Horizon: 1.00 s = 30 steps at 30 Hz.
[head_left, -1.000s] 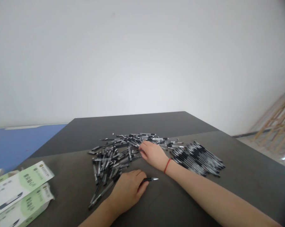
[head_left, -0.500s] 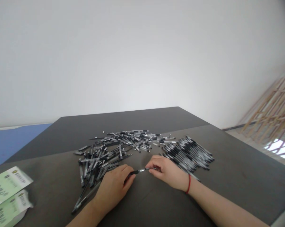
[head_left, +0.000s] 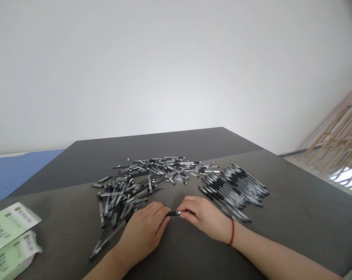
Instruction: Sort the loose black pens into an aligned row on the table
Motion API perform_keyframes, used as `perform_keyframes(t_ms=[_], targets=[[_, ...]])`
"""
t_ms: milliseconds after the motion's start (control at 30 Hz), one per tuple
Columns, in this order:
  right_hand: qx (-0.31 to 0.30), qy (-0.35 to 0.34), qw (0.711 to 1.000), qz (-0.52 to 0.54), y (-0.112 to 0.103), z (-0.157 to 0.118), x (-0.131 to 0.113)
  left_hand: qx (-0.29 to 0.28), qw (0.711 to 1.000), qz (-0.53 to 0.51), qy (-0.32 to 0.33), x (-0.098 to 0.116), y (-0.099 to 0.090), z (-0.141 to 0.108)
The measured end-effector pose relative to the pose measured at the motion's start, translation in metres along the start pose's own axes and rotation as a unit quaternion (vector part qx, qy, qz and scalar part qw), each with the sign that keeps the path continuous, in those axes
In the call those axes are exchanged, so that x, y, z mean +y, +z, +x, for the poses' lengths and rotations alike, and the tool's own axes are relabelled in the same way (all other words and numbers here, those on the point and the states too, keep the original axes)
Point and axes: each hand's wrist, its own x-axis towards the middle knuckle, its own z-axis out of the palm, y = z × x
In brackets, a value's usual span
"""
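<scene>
A pen [head_left: 173, 213] with a black grip lies level between my two hands near the front of the table. My left hand [head_left: 146, 227] is closed round its barrel, which is mostly hidden by the fingers. At the pen's silvery tip end, my right hand [head_left: 203, 217], with a red cord at the wrist, pinches with thumb and fingers; the small part inside that pinch is hidden. A loose heap of pens and pen parts [head_left: 120, 194] spreads beyond my left hand. Past my right hand, several pens [head_left: 234, 186] lie side by side in a slanted row.
Two green and white packets [head_left: 11, 233] lie at the table's left edge. The dark table [head_left: 187, 142] reaches back to a white wall [head_left: 176, 70]. A blue surface [head_left: 32, 167] is at the left, and a wooden lattice rack [head_left: 336, 132] stands at the right.
My hands have come closer together along the pen, and less of its tip end shows between them. The view has shifted slightly.
</scene>
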Motion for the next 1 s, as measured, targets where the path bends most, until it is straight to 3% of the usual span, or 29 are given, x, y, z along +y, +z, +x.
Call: perform_keyframes(t_ms=[533,733,867,1000], targets=[[-0.001,-0.017,0.999,-0.044,0.004,0.000,-0.003,-0.001,1.000,0.017,0.006,0.001,0.003,-0.002],[-0.015,-0.020,0.990,-0.136,-0.006,0.003,-0.001,0.009,1.000,0.017,0.000,-0.008,0.005,0.002],[-0.007,0.042,0.973,-0.229,-0.020,0.000,0.004,0.030,1.000,0.010,0.004,-0.013,0.006,0.004],[-0.042,0.139,0.936,-0.320,-0.034,-0.006,0.008,0.019,1.000,-0.006,-0.007,-0.013,0.005,0.004]])
